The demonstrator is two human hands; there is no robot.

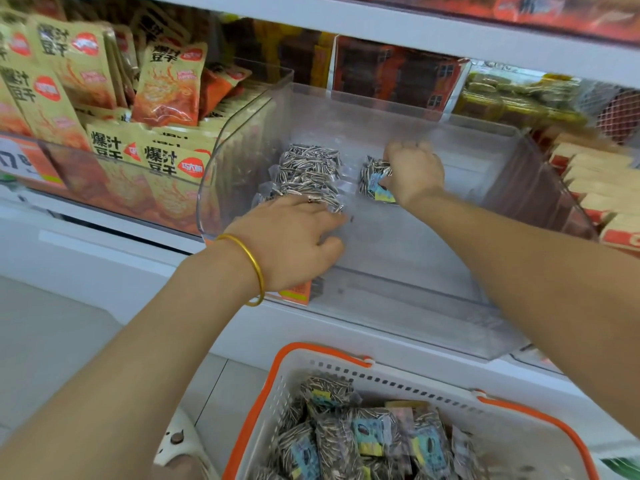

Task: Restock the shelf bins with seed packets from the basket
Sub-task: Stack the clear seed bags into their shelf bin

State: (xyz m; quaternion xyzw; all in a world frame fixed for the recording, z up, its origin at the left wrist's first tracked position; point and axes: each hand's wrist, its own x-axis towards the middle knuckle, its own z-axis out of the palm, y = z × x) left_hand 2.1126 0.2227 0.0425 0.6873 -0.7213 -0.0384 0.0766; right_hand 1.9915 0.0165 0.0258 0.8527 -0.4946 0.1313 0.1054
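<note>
Fingers [394, 156] of the right hand [415, 171] are curled down round a seed packet [373, 181], gripping it at its right edge. The packet stands on end on the bottom of the clear bin [398, 308], toward the back. Back of the hand faces up, and the bare forearm runs out long and straight to the lower right, crossing over the bin's front wall.

Over to the left hand [291, 237]: fingers [322, 211] stretched out flat and close together, palm down, tips resting on the near end of a pile of seed packets [310, 171]. That pile sits in the left half of the same bin, near the held packet but apart from it. Thumb splayed out to the right, gripping nothing. A gold bangle [251, 268] rings that wrist right by the bin's front corner, and the forearm drops away to the lower left.

The bin sits on a white shelf [104, 244], with yellow and orange snack packs [162, 84] crammed into the neighbouring bin on the left and boxed goods [606, 188] stacked on the right. Down below, between the two forearms, the white basket [313, 348] with its orange rim holds a heap of loose packets [370, 433], striped seeds showing through the wrappers. A pale shoe [180, 441] shows just left of the basket.
</note>
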